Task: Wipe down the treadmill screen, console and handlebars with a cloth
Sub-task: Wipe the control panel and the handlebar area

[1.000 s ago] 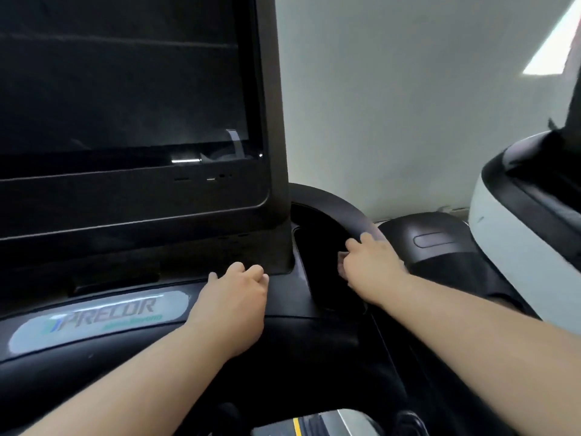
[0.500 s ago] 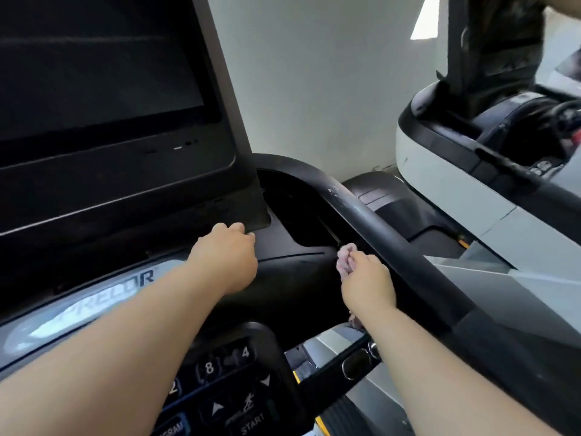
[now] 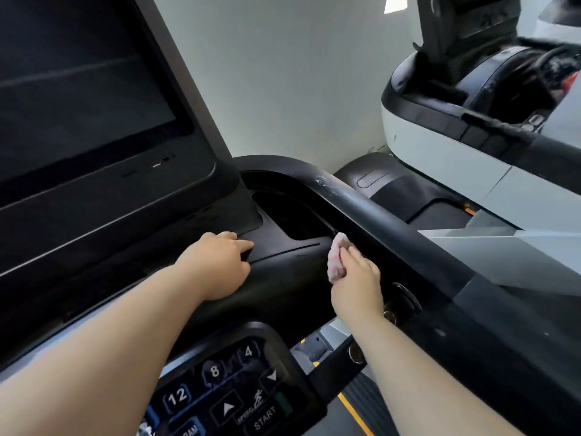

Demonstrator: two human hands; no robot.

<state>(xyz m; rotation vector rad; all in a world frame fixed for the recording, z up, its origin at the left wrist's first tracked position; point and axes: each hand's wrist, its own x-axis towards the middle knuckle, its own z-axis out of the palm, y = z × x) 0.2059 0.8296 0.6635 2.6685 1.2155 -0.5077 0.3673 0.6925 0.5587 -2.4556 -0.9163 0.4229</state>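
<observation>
While the right hand [image 3: 358,278] pinches the small bunched pink cloth [image 3: 335,261] against the black plastic console's [image 3: 283,272] right edge, just beside the curved black handlebar [image 3: 393,215], the wad may slip into the dark recess [image 3: 292,215]. The left hand [image 3: 217,265] rests loose on the console, holding nothing; sliding back, it could press the numbered keypad [image 3: 226,388].

Screen [image 3: 78,99] stands top left, w/ console [image 3: 283,265] spreading below it & to its right. Pocket [image 3: 292,215] is sunk in console just right of screen base. Handlebar [image 3: 361,202] curves behind pocket, then runs down to the right. Left hand [image 3: 217,262] rests on console, in front of screen's lower right corner. Right hand [image 3: 358,281] is right of it, beside handlebar's inner side, w/ cloth [image 3: 335,259] held at pocket's near right corner. Keypad [image 3: 226,394] is bottom centre, between forearms, nearer than both hands. Wall [image 3: 283,73] is behind everything. 2nd machine [image 3: 440,146] is far right, beyond handlebar.
</observation>
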